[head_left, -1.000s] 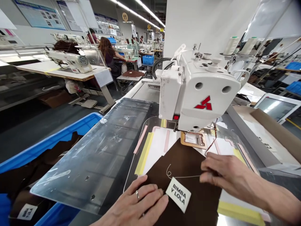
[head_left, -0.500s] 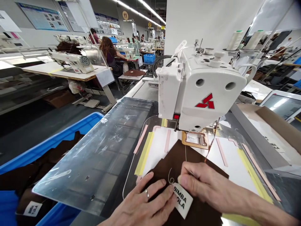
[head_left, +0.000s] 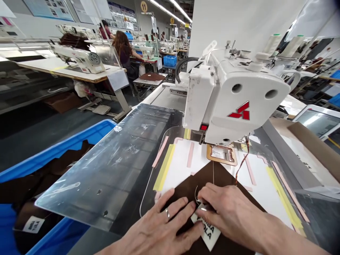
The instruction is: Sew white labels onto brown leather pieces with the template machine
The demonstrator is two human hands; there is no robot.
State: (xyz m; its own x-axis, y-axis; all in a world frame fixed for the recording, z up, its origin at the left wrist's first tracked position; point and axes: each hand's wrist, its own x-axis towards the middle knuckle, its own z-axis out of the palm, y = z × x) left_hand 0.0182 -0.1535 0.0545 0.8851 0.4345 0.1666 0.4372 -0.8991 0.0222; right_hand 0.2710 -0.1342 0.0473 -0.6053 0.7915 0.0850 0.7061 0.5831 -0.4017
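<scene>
The left hand [head_left: 159,228] is lying on a dark brown leather panel [head_left: 220,180], its grip released, beside a white tag [head_left: 208,235]. The right hand [head_left: 228,212] is clenching its grip at the tag's thread loop [head_left: 196,194], the panel resting on a clear plastic sewing template [head_left: 175,152].

Leather panel [head_left: 212,177] on sewing template [head_left: 180,159], just in front of sewing machine head [head_left: 233,95]. Acrylic sheet [head_left: 106,166] left of template, crate [head_left: 53,153] holding leather pieces [head_left: 23,187] further left, cardboard box [head_left: 313,141] right of template.
</scene>
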